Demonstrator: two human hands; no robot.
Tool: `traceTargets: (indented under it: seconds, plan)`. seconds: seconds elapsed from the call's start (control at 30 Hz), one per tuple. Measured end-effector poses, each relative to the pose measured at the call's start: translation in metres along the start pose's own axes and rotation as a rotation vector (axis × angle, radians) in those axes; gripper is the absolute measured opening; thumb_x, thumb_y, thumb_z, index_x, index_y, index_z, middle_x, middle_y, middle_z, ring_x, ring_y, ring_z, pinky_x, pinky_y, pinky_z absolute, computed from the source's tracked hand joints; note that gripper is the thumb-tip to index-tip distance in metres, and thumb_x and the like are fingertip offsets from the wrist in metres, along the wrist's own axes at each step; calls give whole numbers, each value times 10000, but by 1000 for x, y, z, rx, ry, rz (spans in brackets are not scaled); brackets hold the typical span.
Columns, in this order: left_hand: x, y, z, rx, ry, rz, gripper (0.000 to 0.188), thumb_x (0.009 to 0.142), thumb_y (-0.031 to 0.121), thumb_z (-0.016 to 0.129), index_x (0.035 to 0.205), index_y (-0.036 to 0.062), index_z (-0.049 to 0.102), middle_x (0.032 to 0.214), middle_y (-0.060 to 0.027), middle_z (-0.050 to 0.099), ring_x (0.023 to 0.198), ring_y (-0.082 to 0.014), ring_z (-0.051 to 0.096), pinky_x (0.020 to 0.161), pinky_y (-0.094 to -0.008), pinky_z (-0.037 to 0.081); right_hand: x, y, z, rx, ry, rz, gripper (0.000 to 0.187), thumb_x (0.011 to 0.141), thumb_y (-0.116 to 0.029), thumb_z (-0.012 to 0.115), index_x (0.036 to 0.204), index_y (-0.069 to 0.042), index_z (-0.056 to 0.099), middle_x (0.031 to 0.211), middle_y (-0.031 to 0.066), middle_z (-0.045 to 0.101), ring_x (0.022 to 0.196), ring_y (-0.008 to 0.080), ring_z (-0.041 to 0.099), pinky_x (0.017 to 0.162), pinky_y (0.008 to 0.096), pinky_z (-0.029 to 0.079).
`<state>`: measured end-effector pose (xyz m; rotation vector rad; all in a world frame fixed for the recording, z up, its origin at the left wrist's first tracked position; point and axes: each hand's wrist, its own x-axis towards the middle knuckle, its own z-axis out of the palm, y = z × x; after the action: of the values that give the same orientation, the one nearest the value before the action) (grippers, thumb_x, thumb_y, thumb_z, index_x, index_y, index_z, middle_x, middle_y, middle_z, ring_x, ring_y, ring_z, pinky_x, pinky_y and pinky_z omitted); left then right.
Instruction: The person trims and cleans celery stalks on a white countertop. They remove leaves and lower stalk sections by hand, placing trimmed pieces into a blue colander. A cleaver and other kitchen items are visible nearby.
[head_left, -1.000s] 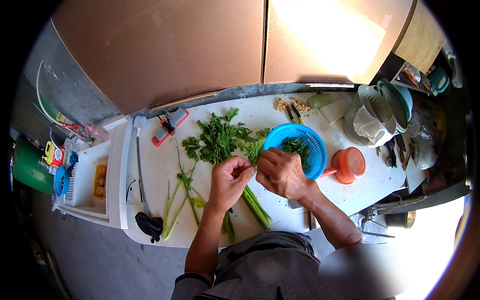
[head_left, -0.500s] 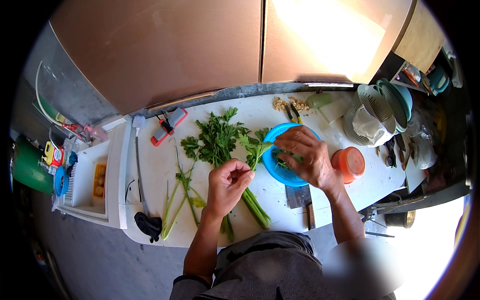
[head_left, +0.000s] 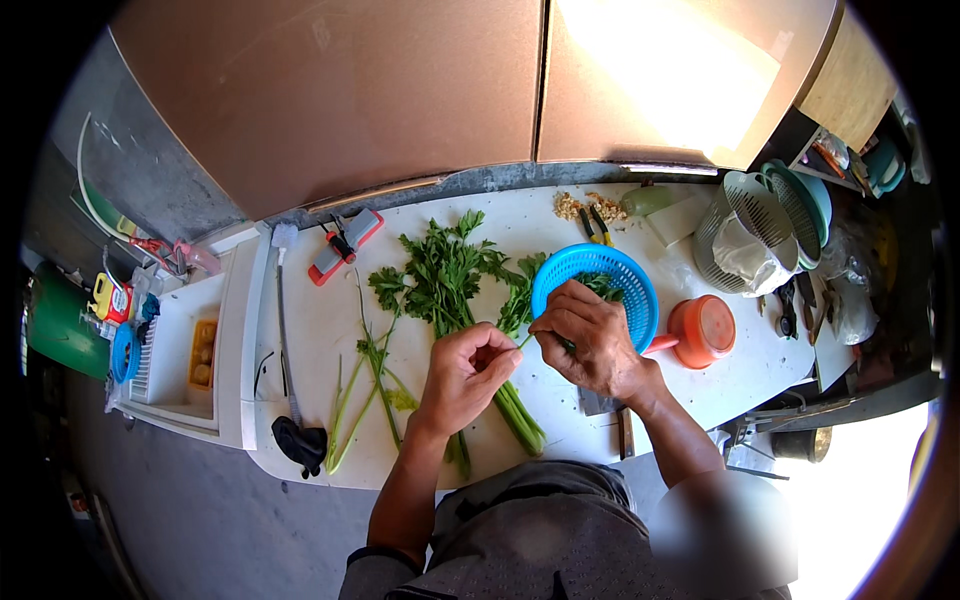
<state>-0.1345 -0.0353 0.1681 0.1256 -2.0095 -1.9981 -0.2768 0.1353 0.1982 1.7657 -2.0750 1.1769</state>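
Two hands work a green stalk over a white table

The left hand (head_left: 465,375) and right hand (head_left: 590,338) meet at the middle of the table (head_left: 700,390), each grip closed on the same thin green stalk (head_left: 522,342), pinched between fingertips so it stretches across the gap between them. The right hand sits at the rim of a blue basket (head_left: 600,280) with greens inside, close enough to reach. A leafy bunch (head_left: 445,275) lies just beyond the hands; bare stems (head_left: 365,400) lie apart on the left. An orange cup (head_left: 702,330) stands beside the basket.
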Motion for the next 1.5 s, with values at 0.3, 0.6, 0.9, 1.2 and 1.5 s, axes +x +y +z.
traceTargets:
  seconds: [0.3,0.6,0.9,1.2,1.5]
  plan:
    - [-10,4,-19,-212,81,-77,72,969,-14,702,911,-19,659,752,22,602,640,-25,527,577,-199,433,-33,68,-1,601,392,704,164,970,-116,711,1017,35,756,897,63,755,802,108,660,728,277,527]
    - [9,-16,-55,-346,259,212,128,1044,129,630,1078,6,626,945,-87,644,759,-169,589,800,-423,576,-71,81,2,184,194,747,273,920,-98,758,1169,13,755,1132,161,758,977,214,731,857,343,585]
    - [28,-59,-68,-346,337,200,196,1058,129,608,1183,-19,640,1093,-124,684,996,-261,691,967,-468,573,-108,52,88,523,-111,842,291,948,-117,730,1173,68,725,953,135,772,784,151,698,733,317,575]
    - [-55,-182,-119,497,110,-226,291,877,141,811,1099,13,674,973,-74,685,921,-193,678,825,-329,537,-137,51,103,521,-168,900,299,952,-130,717,1164,82,722,958,142,775,782,162,717,687,317,583]
    - [-105,-180,-95,741,-15,-474,492,712,290,875,1051,-1,671,973,-198,710,927,-388,691,808,-448,537,-141,42,118,518,-259,877,303,936,-132,718,1166,64,727,1003,186,783,833,206,748,757,338,604]
